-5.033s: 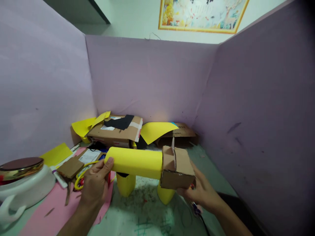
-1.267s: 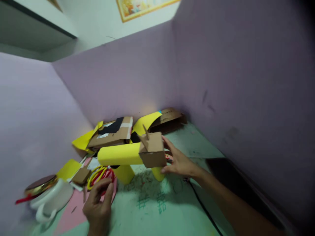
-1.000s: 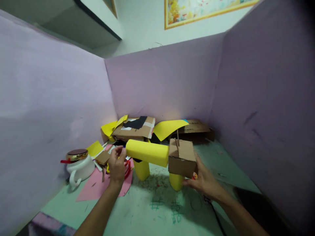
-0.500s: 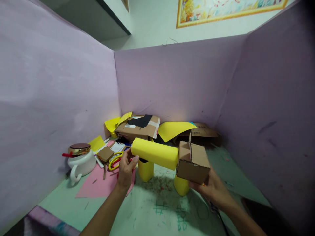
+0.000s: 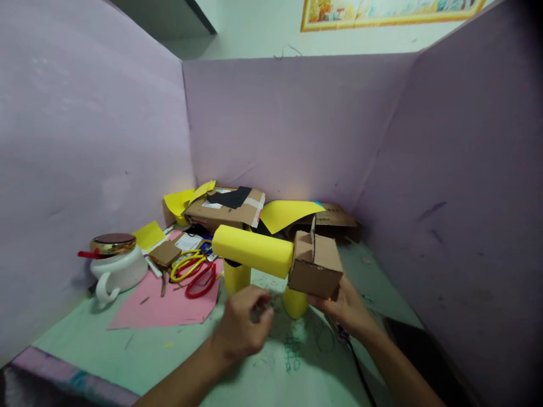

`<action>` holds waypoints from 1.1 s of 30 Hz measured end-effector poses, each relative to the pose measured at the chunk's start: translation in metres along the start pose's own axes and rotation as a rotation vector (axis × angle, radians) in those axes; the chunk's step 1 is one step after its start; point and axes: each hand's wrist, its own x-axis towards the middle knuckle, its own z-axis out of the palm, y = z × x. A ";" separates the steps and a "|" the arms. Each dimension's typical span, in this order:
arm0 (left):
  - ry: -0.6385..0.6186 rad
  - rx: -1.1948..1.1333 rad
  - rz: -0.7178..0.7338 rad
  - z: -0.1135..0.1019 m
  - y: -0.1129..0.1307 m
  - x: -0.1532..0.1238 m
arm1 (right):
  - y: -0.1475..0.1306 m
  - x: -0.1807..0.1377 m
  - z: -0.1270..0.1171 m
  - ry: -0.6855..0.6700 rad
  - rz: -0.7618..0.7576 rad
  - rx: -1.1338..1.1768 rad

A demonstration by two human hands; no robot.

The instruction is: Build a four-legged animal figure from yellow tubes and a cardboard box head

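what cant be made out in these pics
In the head view:
Left hand: palm, and whether it holds anything, hidden by its curled fingers.
Right hand: most fingers, hidden behind the small box.
Mug: inside, hidden under the gold-rimmed lid.
Wall picture: upper part, cut off by the top edge.
Cable: near end, cut off by the bottom edge.
White paper: any print, too small to read.

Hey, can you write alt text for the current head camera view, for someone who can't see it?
A person's right hand grips a cardboard box at the end of a yellow tube with yellow pieces beneath. The left hand curls in front, apart from the tube. At left are red and yellow loops, pink paper and a white handled vessel.
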 end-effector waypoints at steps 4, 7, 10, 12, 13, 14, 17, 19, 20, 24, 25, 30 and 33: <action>-0.173 0.069 -0.149 0.048 -0.006 -0.003 | 0.002 -0.001 -0.001 0.016 0.042 0.004; -0.234 0.069 -0.199 0.068 -0.018 0.003 | 0.003 0.001 -0.001 -0.003 0.047 0.021; -0.298 0.057 -0.225 0.077 -0.027 0.011 | 0.002 0.002 -0.001 0.007 0.029 0.023; -0.331 0.062 -0.246 0.080 -0.031 0.015 | 0.002 0.002 -0.001 0.017 0.027 0.006; -0.341 0.069 -0.255 0.081 -0.032 0.017 | 0.001 0.002 -0.001 0.017 0.034 0.001; -0.347 0.077 -0.262 0.081 -0.032 0.018 | 0.001 0.002 -0.001 0.013 0.044 0.000; -0.361 0.101 -0.274 0.080 -0.031 0.020 | 0.001 0.001 -0.002 0.007 0.053 -0.013; -0.374 0.116 -0.280 0.080 -0.030 0.020 | 0.001 0.001 -0.002 0.006 0.045 -0.033; -0.380 0.125 -0.284 0.080 -0.029 0.020 | 0.001 0.001 -0.002 0.005 0.045 -0.036; -0.403 0.168 -0.296 0.079 -0.028 0.022 | 0.001 0.001 -0.002 -0.005 0.067 -0.032; -0.411 0.176 -0.297 0.079 -0.028 0.022 | 0.001 0.001 -0.002 -0.004 0.062 -0.034; -0.471 0.196 -0.296 0.077 -0.025 0.024 | 0.002 0.002 -0.001 -0.013 0.043 -0.023; -0.497 0.192 -0.290 0.076 -0.023 0.024 | 0.003 0.004 -0.001 -0.031 0.020 -0.017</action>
